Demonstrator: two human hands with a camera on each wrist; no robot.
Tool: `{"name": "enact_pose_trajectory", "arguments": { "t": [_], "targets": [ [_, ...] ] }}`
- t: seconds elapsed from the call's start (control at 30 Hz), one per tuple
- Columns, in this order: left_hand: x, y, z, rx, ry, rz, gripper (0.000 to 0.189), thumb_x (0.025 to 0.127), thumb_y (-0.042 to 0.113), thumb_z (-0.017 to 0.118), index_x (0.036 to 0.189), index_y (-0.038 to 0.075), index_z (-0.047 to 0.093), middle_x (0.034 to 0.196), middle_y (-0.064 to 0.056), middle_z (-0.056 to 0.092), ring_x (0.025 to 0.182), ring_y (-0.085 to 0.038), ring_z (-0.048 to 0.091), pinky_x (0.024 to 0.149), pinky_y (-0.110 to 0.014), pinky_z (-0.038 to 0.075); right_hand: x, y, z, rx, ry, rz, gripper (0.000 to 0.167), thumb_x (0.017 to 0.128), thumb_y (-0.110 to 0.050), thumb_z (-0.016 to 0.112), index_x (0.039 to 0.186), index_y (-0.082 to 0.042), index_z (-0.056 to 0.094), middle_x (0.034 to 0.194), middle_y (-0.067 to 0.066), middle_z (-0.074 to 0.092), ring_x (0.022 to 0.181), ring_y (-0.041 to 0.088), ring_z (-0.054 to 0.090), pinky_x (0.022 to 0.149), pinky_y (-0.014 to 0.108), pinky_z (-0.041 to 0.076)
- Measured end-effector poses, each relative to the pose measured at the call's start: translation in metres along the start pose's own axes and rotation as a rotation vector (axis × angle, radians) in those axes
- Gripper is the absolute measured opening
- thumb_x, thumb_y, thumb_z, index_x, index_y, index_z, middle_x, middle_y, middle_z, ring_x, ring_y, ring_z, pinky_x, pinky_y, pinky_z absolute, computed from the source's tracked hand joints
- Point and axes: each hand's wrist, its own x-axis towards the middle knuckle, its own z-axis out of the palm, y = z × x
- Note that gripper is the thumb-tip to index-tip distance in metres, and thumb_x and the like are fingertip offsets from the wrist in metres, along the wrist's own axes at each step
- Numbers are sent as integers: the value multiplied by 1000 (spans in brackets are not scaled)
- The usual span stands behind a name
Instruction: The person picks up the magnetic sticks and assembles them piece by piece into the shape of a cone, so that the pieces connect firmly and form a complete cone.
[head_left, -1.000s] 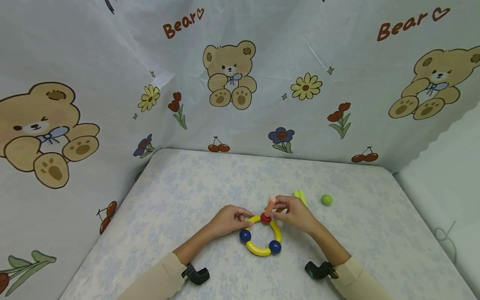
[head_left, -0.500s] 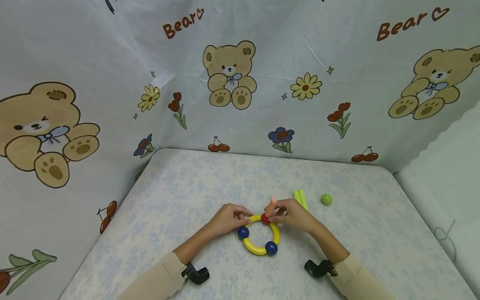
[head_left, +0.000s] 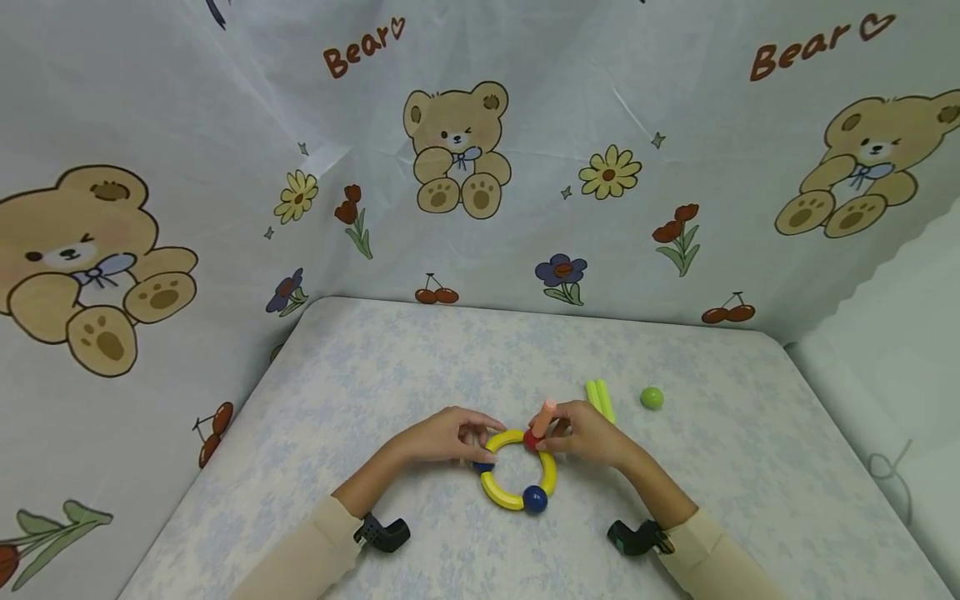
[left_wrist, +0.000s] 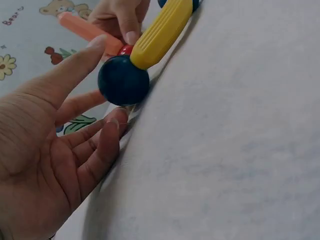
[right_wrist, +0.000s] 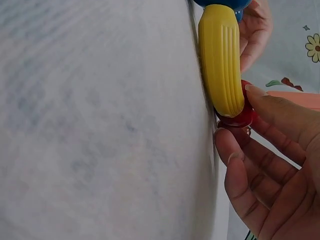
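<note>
A ring of yellow curved rods [head_left: 504, 493] joined by balls lies on the table. Its red ball [head_left: 531, 442] is at the far side, with an orange rod [head_left: 545, 415] standing tilted up from it. My right hand [head_left: 590, 433] pinches the red ball between thumb and fingers. At the ring's left, my left hand [head_left: 442, 437] has its thumb and index finger about a blue ball [left_wrist: 123, 80], the other fingers loosely bent. Another blue ball [head_left: 535, 499] sits at the near side, untouched.
Two light green rods [head_left: 600, 398] lie side by side just beyond my right hand. A green ball [head_left: 652, 397] is farther right. A bear-printed cloth [head_left: 495, 258] rises behind the table's far edge.
My left hand has shifted from the yellow curved rod to the left blue ball. The ring has turned slightly, its near blue ball moving left, while my right hand stays at the red ball.
</note>
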Motion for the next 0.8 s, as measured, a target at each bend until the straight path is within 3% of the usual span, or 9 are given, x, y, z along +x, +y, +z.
{"name": "enact_pose_trajectory", "arguments": {
  "t": [0.1,0.17,0.47,0.63,0.8],
  "targets": [
    [-4,2,-7,4,-76,-5,51,91,26,79,139,18,64,101,0,66,59,-12,55,52,-26,49,-2,1,-1,-4,6,5,19,86,-13,83,104,-11,77,102,-1,75,75,15,62,64,25,53],
    [-4,1,-9,9,-71,-13,51,91,27,79,139,18,64,101,0,66,58,-13,56,53,-26,51,-4,1,-2,-9,16,12,19,85,-13,84,103,-11,77,101,-2,75,75,16,61,64,25,53],
    [0,-7,-6,-43,146,-80,40,92,31,78,128,19,69,88,-4,69,54,-20,62,47,-33,55,-17,-1,-7,-23,30,56,19,83,-12,85,100,-13,77,94,-5,73,75,16,60,64,24,52],
    [2,-8,-2,-43,228,-105,35,93,34,76,123,18,68,82,-5,69,51,-20,60,42,-33,52,-23,-4,-5,-15,8,59,18,82,-12,86,97,-17,76,90,-7,72,73,15,61,63,23,52],
    [4,-10,2,-41,290,-102,23,95,34,74,107,17,64,72,-6,65,46,-20,58,39,-35,50,-27,-8,1,-10,-14,55,18,83,-11,85,96,-20,75,91,-7,72,73,15,62,64,24,53]
  ]
}}
